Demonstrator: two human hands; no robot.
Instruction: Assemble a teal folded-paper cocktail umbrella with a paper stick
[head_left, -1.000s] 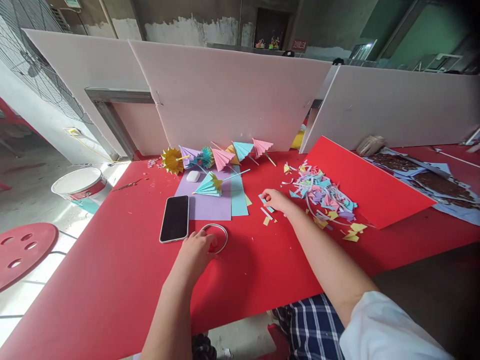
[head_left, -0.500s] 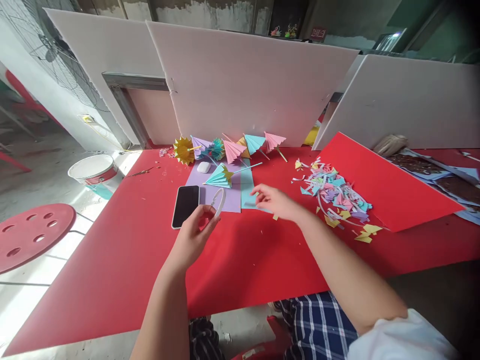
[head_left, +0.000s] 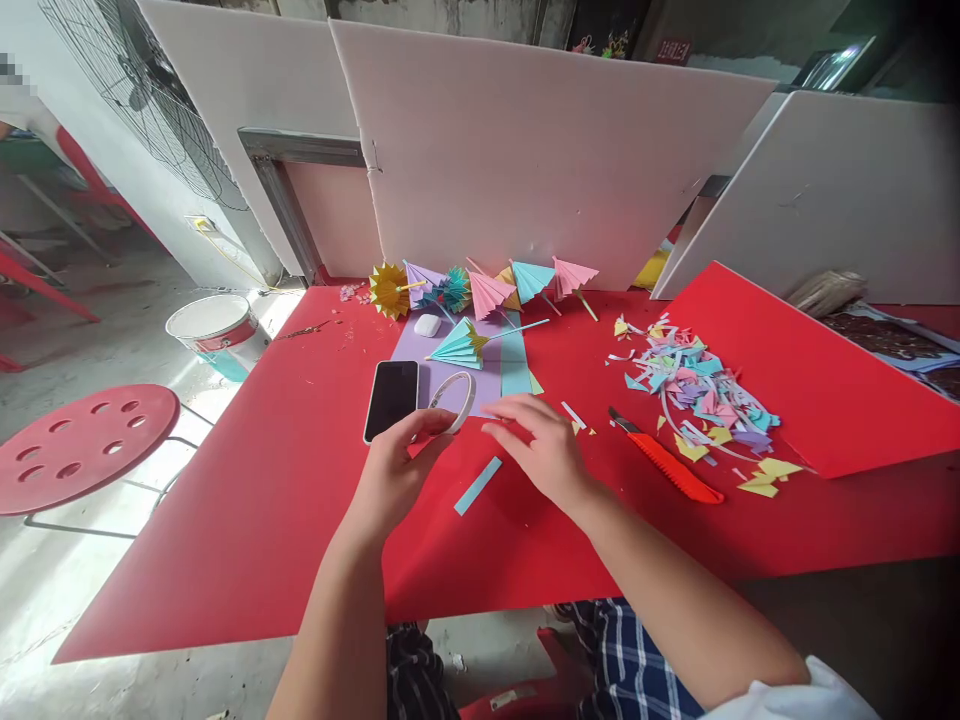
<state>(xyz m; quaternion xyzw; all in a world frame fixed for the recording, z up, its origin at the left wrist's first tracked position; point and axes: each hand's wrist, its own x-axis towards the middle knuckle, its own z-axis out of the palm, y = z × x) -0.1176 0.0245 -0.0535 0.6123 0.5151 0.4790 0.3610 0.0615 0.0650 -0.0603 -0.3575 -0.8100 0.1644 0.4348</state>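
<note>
My left hand [head_left: 394, 470] is closed on a thin white roll of tape [head_left: 455, 397], holding it up just above the red table [head_left: 247, 520]. Beside it my right hand [head_left: 541, 445] hovers with fingers spread, its fingertips reaching toward the roll; nothing shows in it. A light blue paper strip [head_left: 478, 485] lies on the table under and between the hands. A red utility knife [head_left: 666, 467] lies just right of my right hand.
A black phone [head_left: 392, 398] lies beside purple and blue paper sheets [head_left: 491, 375]. Paper umbrellas [head_left: 487, 290] line the white partition [head_left: 540, 150]. Paper scraps [head_left: 697, 390] are piled by a tilted red board [head_left: 810, 370]. A white earbud case [head_left: 427, 325], a bucket [head_left: 217, 335] and a red stool [head_left: 82, 445] are at left.
My left hand lifted the tape roll off the table. My right hand left the scraps and came in toward the roll. The blue strip and red knife now show.
</note>
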